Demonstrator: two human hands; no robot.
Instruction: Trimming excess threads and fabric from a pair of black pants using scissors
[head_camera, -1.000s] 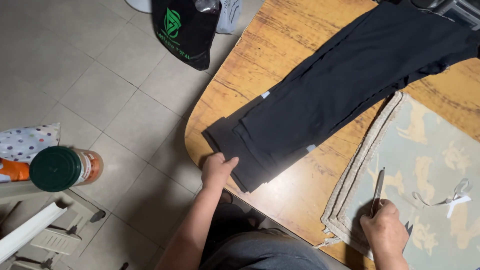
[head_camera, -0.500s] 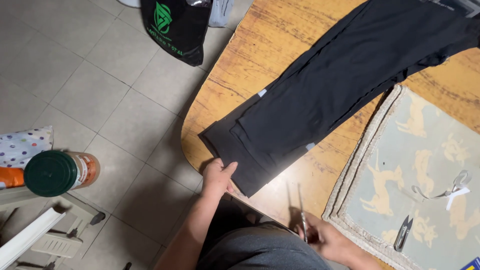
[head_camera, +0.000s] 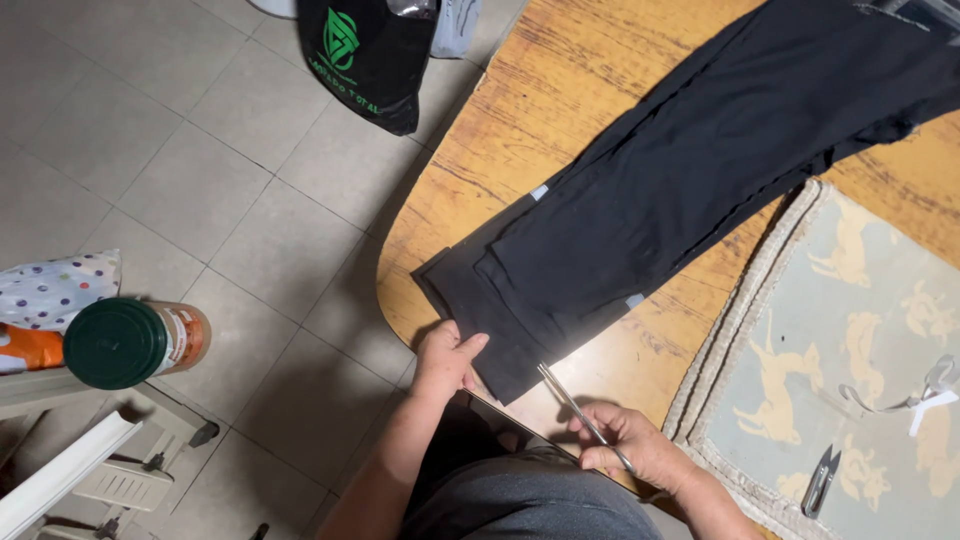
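While the left hand (head_camera: 447, 355) pinches the black trousers' (head_camera: 690, 190) hem, the right hand (head_camera: 628, 448) grips half-hidden scissors (head_camera: 572, 403).

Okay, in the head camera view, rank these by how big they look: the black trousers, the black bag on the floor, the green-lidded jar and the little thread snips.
1. Black trousers, largest by far.
2. Black bag, partly cut off at the top edge.
3. Green-lidded jar; it sits nearer the camera, so it may look oversized.
4. Thread snips, smallest.
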